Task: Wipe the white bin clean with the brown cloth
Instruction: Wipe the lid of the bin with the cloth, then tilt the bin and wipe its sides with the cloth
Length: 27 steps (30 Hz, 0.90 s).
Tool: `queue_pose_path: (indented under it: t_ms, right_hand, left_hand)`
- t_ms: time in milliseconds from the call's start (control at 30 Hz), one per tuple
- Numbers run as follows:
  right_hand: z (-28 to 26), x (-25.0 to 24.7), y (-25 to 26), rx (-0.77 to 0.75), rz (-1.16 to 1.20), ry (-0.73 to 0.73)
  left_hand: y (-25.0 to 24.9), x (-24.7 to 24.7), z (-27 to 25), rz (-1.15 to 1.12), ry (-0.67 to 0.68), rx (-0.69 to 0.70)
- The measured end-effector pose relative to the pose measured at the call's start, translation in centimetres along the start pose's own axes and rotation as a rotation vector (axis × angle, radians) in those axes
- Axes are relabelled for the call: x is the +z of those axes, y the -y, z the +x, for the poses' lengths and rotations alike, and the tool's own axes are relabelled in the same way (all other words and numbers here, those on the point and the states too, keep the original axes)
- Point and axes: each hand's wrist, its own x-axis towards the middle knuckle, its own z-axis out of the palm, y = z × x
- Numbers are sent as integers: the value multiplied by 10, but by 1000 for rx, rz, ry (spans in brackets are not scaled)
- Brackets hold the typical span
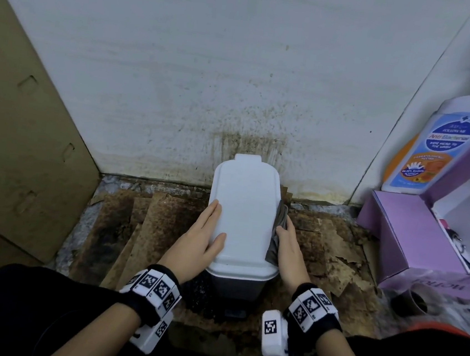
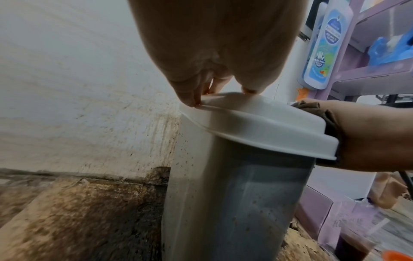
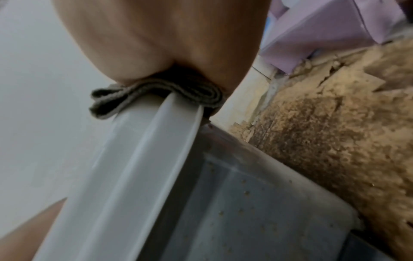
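Note:
The white bin point(image 1: 243, 207) stands on the floor against the stained wall, its lid closed, its speckled body point(image 2: 234, 194) below. My left hand point(image 1: 214, 222) rests on the lid's left edge, fingers straight along the rim and thumb on top; fingertips point(image 2: 190, 100) touch the rim. My right hand point(image 1: 285, 235) grips the brown cloth point(image 1: 274, 250) against the lid's right edge. In the right wrist view the folded cloth point(image 3: 156, 91) lies over the lid's rim point(image 3: 134, 159) under my palm. The right hand's fingers are hidden behind the cloth and rim.
Stained, torn cardboard sheets point(image 1: 141, 226) cover the floor around the bin. A large cardboard panel point(image 1: 24, 126) leans at the left. A purple box point(image 1: 413, 237) and a shelf with an anti-bacterial wash bottle point(image 1: 431, 146) crowd the right. A cup point(image 1: 410, 303) stands near the right knee.

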Motion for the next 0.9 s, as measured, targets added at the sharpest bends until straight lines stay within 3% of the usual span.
queue_pose_path:
  t_ms: [333,633,767,900]
  right_hand:
    - [-2,9,-10,-12,188,-49]
    - [1,29,-18,-69,246,-104]
    - [0,37,-16,-39,331,-65]
    - [2,41,-12,0,422,17]
  left_hand:
    - [-3,0,1,108,-64,-52]
    - [-15,-8,8,387,-267,-135]
    - [-14,-5,14,347,-350,-88]
    - [-16,2,20,191,-289,-41]
